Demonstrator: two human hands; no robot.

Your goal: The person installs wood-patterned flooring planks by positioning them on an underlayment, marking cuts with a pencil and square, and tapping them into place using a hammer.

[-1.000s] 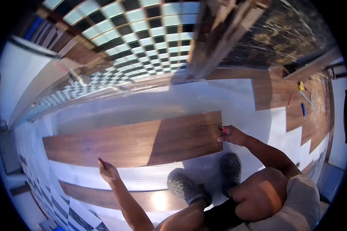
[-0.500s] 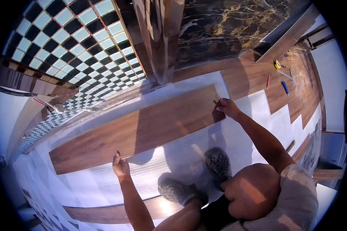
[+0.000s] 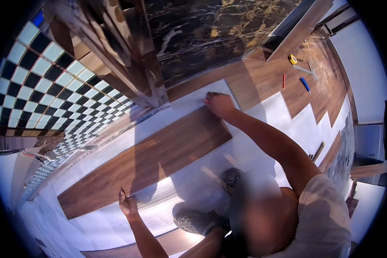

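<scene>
Position of the plank: the brown plank (image 3: 176, 142) extends at a slant in front of me, over the white sheet (image 3: 268, 114) that covers the floor. Bare sheet shows along both its long edges. Its right end is near the laid planks (image 3: 253, 81), with a narrow strip of sheet between. I cannot tell whether it lies flat or is slightly raised.

Position of the hands: my left hand (image 3: 128, 205) is at the near long edge, toward the left end, with a fingertip over the rim. How far my fingers reach underneath is hidden, so I cannot tell whether they grip. My right hand (image 3: 219, 104) is at the far right corner, fingers bent and drawn together. A little red shows at the fingertips, too blurred to identify; whether these fingers clasp the corner I cannot tell.

Handling notes:
1. I should use both hands evenly, so that the long board does not twist.
2. I should lift slightly rather than drag; in my judgement, dragging could ruck the sheet.
3. I should watch the right end and hold my fingertips clear of the gap, since a knock there could chip an edge or pinch skin.
4. I should plant both grey shoes (image 3: 192, 220) clear of the near edge.

Tools: the yellow tape measure (image 3: 293, 59), red pencil (image 3: 284, 81) and blue cutter (image 3: 305, 85) rest on the laid planks, well apart from my right hand.
</scene>
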